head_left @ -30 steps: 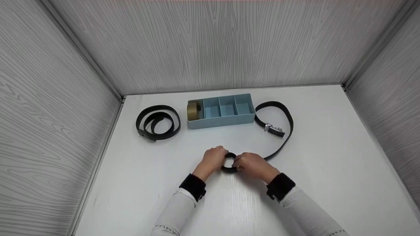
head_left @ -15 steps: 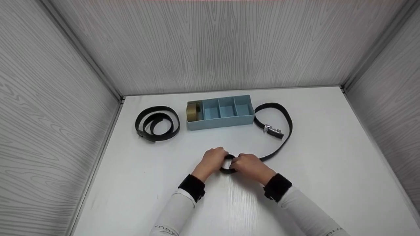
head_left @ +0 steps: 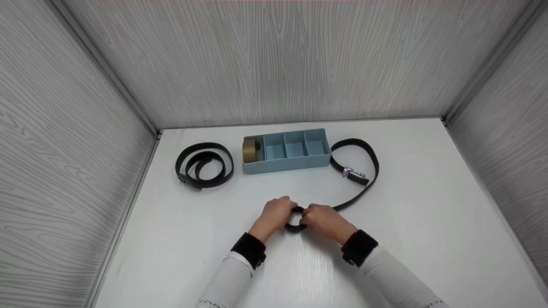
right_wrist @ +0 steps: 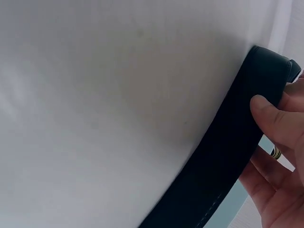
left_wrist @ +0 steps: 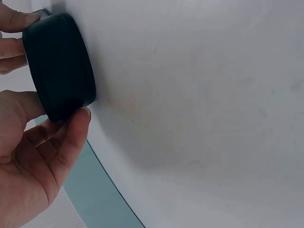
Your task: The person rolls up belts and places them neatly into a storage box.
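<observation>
A black belt (head_left: pixel 377 164) with a silver buckle (head_left: pixel 346 172) lies on the white table. Its near end is rolled into a small ring (head_left: pixel 295 229) standing on edge between my hands. My left hand (head_left: pixel 276 214) grips the ring's left side; in the left wrist view, its thumb and fingers pinch the dark band (left_wrist: pixel 59 66) at its edge. On the ring's right side, my right hand (head_left: pixel 326 220) pinches the strap (right_wrist: pixel 213 147), thumb on the outer face in the right wrist view. From there the strap runs right and curves back to the buckle.
A blue tray (head_left: pixel 287 164) with several compartments stands toward the back, a brownish rolled belt (head_left: pixel 249 152) in its left one. Left of it lies another black belt (head_left: pixel 204 184), loosely coiled. Wood-grain panels (head_left: pixel 274 64) enclose the table's back and sides.
My right hand has shifted slightly left toward the left hand, still pinching the strap by the ring. The whole scene sits a little lower in the head view.
</observation>
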The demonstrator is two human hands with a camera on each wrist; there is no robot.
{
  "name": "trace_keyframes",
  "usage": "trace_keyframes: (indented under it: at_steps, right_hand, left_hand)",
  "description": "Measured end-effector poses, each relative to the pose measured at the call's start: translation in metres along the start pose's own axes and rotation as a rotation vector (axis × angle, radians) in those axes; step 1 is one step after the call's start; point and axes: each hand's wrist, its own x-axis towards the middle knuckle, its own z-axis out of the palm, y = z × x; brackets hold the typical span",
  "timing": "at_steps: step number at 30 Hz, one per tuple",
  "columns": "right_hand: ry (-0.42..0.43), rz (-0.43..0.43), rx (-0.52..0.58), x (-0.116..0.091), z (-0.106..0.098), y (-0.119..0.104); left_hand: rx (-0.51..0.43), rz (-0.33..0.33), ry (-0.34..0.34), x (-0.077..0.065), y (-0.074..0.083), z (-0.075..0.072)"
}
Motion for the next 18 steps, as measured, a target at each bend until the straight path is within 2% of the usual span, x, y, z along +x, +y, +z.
trace_keyframes:
  at_steps: [4, 10, 12, 15, 18]
  right_hand:
    - [-0.009, -0.002, 0.005, 0.003, 0.002, -0.003]
    - [0.027, 0.011, -0.008, 0.004, 0.007, -0.007]
    - [0.038, 0.019, -0.017, 0.004, 0.007, -0.008]
    - [0.031, 0.026, -0.003, 0.004, 0.007, -0.009]
    - [0.005, 0.017, 0.048, 0.000, 0.005, -0.006]
  left_hand:
    - [-0.020, -0.060, 0.027, -0.004, 0.001, 0.004]
    - [-0.024, -0.215, 0.064, -0.012, 0.008, 0.005]
    - [-0.041, -0.248, 0.080, -0.013, 0.009, 0.005]
    - [-0.070, -0.257, 0.097, -0.013, 0.009, 0.005]
    - [-0.073, -0.224, 0.077, -0.012, 0.006, 0.004]
